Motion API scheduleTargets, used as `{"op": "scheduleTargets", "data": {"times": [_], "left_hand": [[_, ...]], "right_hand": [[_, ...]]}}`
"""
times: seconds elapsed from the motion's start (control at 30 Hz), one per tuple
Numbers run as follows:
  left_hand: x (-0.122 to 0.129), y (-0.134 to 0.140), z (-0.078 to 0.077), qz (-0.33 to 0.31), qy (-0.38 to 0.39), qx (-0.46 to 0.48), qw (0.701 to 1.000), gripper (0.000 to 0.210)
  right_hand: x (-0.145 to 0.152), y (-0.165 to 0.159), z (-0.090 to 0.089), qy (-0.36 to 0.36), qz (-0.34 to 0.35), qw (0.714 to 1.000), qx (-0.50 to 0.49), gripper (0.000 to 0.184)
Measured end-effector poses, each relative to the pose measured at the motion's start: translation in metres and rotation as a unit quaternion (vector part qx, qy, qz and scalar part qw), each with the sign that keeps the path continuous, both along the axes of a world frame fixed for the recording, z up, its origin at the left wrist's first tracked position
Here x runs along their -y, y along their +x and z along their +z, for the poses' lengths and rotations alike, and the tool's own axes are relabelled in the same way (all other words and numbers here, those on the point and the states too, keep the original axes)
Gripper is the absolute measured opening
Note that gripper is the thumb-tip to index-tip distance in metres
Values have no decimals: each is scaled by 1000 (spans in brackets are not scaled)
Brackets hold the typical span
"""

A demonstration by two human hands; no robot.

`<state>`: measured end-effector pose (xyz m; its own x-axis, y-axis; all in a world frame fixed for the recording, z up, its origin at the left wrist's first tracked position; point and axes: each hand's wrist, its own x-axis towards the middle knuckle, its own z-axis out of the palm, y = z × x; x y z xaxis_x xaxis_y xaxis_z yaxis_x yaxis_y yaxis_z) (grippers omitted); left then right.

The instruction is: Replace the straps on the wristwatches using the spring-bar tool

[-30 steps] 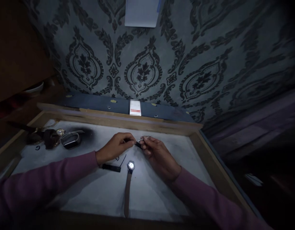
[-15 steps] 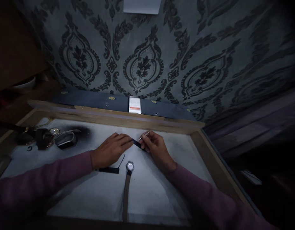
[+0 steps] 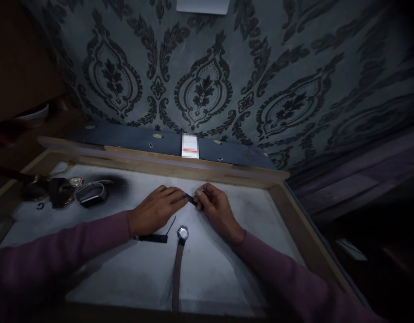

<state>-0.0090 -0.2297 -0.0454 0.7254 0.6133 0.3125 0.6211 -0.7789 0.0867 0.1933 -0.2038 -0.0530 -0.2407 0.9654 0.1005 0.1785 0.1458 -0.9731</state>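
My left hand (image 3: 158, 208) lies low over the white work surface, its fingers closed on one end of a dark watch strap (image 3: 190, 198). My right hand (image 3: 218, 213) has the strap's other end, and between its thumb and forefinger pinches a small slim silvery piece, mostly hidden. Just in front of my hands lies a watch (image 3: 183, 233), its silver case towards me and a single brown strap (image 3: 177, 273) running to the near edge. By my left wrist rests another short black strap piece (image 3: 155, 238), with a thin dark rod (image 3: 171, 225) slanting up from its end.
Low wooden rims (image 3: 207, 171) frame the surface. Several watches (image 3: 90, 194) cluster at the far left, beside a dark smudge. A white card (image 3: 189, 146) leans behind the back rim, before patterned wallpaper (image 3: 203, 89).
My right hand has shifted slightly left along the strap, and less of the strap shows between my hands. The silvery piece is now more covered by fingers. My left hand stays put.
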Motion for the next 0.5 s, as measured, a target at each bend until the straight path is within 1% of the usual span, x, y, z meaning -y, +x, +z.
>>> {"op": "scheduleTargets", "data": {"times": [0.23,0.3,0.4,0.5], "left_hand": [[0,0,-1,1,5,-3,1000,35],[0,0,-1,5,6,-3,1000,35],[0,0,-1,9,5,-3,1000,34],[0,0,-2,8,-1,-3,1000,33]], "right_hand": [[6,-1,6,40,10,998,41,24],[8,-1,7,73,15,994,79,21],[9,-1,9,138,24,980,144,20],[9,-2,9,181,31,968,173,20]]}}
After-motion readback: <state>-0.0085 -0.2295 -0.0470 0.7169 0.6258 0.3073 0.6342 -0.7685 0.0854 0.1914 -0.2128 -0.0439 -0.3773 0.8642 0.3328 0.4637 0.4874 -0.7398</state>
